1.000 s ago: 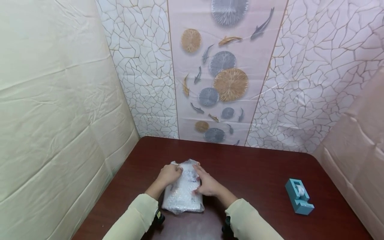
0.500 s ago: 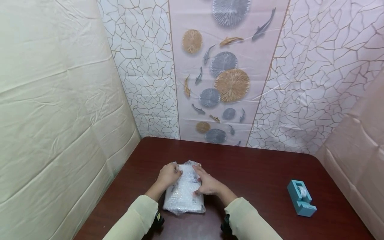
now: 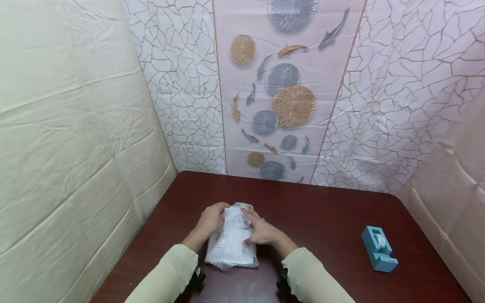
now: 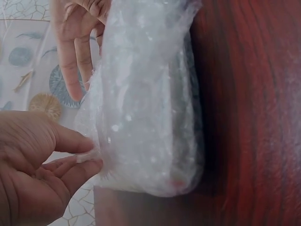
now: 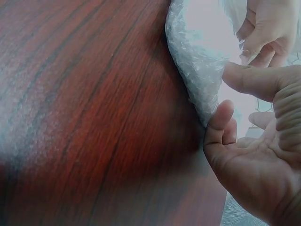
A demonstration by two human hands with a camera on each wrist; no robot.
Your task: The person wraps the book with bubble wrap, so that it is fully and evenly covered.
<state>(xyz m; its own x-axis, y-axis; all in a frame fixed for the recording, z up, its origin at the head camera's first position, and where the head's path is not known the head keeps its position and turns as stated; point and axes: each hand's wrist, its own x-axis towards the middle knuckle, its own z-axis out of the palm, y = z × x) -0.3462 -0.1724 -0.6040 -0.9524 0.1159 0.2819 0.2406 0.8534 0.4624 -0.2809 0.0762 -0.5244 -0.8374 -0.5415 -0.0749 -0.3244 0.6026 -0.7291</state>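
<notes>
- Package: white, enclosed in bubble wrap. It lies on the table, on the near part of the tabletop, between the two hands, with its long sides running away from the person. Dark marks show faintly through the wrap.
- Left hand: positioned at the far left part of the package. In the left wrist view, its fingers pinch the edge of the bubble wrap in a narrow grip, tip against tip.
- Right hand: positioned along the right side of the package. Its thumb and fingers stand apart, wide, and touch the wrap. In the right wrist view, the thumb tip meets the wrap at the package's edge.
- Sleeves: pale yellow, one on the left forearm and one on the right forearm. A black device sits under each wrist.
- Tape dispenser: blue, located on the right side of the table, well apart from the hands. A roll of tape is seated in it.
- Back wall: covering printed with fish and round shapes, flanked by a cracked-stone pattern.
- Side wall: cream cloth, creased, at left.
</notes>
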